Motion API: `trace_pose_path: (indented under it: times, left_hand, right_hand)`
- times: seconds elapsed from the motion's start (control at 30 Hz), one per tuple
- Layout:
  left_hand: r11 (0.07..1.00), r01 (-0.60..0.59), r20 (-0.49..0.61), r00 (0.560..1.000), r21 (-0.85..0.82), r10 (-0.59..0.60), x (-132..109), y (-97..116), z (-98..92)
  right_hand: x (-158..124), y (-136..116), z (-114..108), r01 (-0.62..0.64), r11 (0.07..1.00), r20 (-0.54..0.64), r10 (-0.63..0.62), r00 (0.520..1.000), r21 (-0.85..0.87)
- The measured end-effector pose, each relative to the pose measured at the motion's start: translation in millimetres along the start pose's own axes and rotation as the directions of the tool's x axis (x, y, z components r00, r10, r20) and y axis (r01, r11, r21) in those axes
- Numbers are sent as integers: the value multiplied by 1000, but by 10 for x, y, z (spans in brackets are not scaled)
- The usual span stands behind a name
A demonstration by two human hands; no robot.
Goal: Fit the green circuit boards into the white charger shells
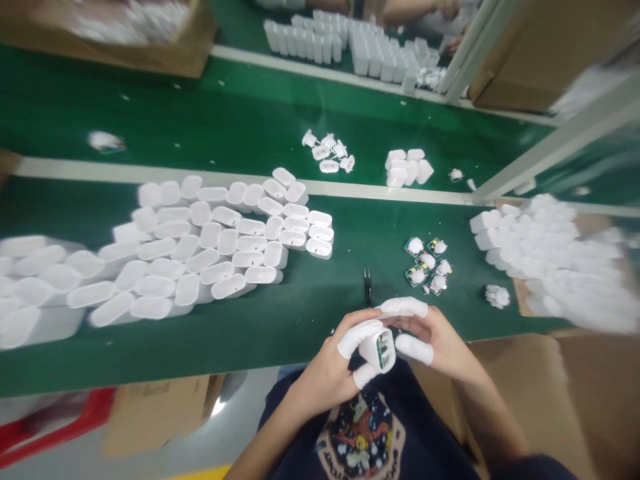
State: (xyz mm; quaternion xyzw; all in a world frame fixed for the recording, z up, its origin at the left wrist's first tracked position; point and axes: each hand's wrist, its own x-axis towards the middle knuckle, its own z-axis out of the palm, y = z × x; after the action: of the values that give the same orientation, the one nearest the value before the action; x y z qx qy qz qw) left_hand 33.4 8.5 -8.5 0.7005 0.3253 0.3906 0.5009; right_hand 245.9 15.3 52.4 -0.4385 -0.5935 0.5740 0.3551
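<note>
My left hand (334, 363) and my right hand (431, 333) meet over my lap at the near edge of the green table (300, 313). Both wear white finger cots. Between them they hold a small white plastic charger shell (381, 348) with a green circuit board showing inside its open end. My left thumb and forefinger pinch the shell; my right fingers curl round its far side. Just beyond my hands lie black tweezers (367, 285) and a small cluster of green circuit boards (427, 265).
A large mass of empty white shells (200, 247) covers the table's left. More white parts (555, 260) pile up at the right on cardboard. Small plug pieces (329, 152) and shells (407, 167) lie on the conveyor belt beyond. Another person's hands work at the far side (440, 13).
</note>
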Motion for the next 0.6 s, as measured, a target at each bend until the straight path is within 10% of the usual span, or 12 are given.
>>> trace_pose_path:
  times: [0.17, 0.33, 0.6]
  left_hand:
    - [994, 39, -71, 996, -101, -47, 79, -119, 58]
    - [988, 40, -161, 987, 150, -16, 308, -248, -17]
    - [583, 165, -420, 844, 795, 334, -3, -534, -1115]
  right_hand:
    - [63, -57, -1, 119, 926, 95, -90, 991, -360]
    - [552, -37, -75, 75, 916, 45, -63, 997, -394]
    - [2370, 201, -681, -33, 819, -117, -42, 992, -573]
